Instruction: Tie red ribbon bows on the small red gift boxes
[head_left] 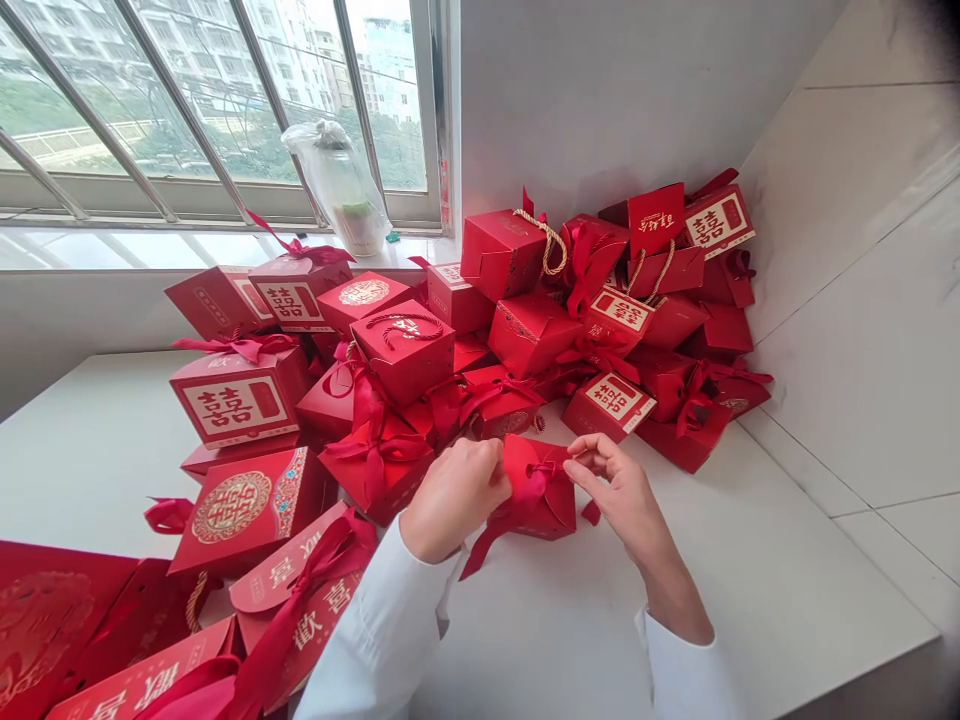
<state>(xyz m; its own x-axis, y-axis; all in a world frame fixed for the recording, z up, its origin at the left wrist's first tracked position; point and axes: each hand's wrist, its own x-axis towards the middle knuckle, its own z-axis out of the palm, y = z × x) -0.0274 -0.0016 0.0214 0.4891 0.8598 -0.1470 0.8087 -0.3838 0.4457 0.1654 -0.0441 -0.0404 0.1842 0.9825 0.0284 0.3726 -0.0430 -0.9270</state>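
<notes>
A small red gift box (547, 515) stands on the white tabletop between my hands. A dark pink ribbon (537, 482) is tied in a small bow on its top, and one tail hangs down at the front left. My left hand (456, 492) is closed at the box's left side, its curled fingers pinching the ribbon and partly hiding it. On the right, my right hand (616, 487) pinches the other side of the bow between thumb and fingertips. Both wrists come out of white sleeves.
Many red gift boxes (401, 345) with ribbons or rope handles are heaped behind and to the left on the white table (757, 590). A plastic-wrapped cup (352, 215) stands on the sill by the barred window. A tiled wall (862, 300) bounds the right side.
</notes>
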